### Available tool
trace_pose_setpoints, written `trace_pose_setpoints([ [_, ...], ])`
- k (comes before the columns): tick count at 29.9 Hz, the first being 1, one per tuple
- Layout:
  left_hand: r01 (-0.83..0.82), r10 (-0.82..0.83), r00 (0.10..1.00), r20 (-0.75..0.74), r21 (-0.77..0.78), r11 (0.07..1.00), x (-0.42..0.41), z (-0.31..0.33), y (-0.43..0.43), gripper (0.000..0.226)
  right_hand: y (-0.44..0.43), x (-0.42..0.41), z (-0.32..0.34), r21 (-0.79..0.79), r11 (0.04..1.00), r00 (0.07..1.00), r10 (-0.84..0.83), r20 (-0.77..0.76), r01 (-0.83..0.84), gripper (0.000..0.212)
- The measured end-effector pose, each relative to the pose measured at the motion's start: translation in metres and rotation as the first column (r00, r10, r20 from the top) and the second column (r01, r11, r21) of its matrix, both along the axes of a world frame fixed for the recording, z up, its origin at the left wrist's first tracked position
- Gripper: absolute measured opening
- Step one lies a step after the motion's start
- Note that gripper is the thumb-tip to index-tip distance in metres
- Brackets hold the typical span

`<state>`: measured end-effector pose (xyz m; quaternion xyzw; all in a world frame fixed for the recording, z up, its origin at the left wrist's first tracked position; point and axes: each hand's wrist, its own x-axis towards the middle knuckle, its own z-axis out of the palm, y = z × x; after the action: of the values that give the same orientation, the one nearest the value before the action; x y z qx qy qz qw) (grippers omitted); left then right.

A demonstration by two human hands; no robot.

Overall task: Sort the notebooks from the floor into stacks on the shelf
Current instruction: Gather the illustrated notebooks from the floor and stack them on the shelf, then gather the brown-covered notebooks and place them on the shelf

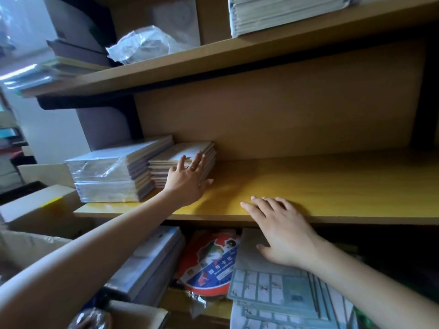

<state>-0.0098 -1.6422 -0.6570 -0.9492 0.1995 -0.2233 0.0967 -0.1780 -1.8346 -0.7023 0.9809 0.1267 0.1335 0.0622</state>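
Head view, left hand: my left hand (187, 178) sits at left of centre, fingers spread and flat against the right-hand face of the short notebook stack (184, 162), gripping nothing. A ring shows on one finger.
Head view, stack position: that stack stands on the middle shelf (332, 184), left of centre, just beside a taller plastic-wrapped stack (111, 176) further left; I cannot tell whether the two touch.
Head view, long axis: the notebooks lie flat, long edges running from the shelf front back toward the rear panel.
Head view, right hand: my right hand (282, 224) lies at lower centre, fingers loosely apart, fingertips resting on the shelf's front lip, empty.
Key relation: the stack lies to the upper left of both hands; the left one is already on it, the right is well apart.
Judgement: I would say squaring the stack leftward comes next, with bare shelf to the right for another pile.
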Motion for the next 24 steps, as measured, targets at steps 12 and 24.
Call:
trace_pose_setpoints([
  [12,0.178,-0.097,0.982,0.161,-0.639,0.748,-0.103,-0.073,-0.037,0.05,0.005,-0.006,-0.01,-0.019,0.998,0.995,-0.056,0.079,0.057,0.085],
  [24,0.039,-0.35,0.787,-0.508,-0.525,0.85,-0.318,-0.299,-0.025,0.053,-0.015,-0.174,-0.171,0.563,0.814,0.969,0.005,-0.248,0.14,0.049],
])
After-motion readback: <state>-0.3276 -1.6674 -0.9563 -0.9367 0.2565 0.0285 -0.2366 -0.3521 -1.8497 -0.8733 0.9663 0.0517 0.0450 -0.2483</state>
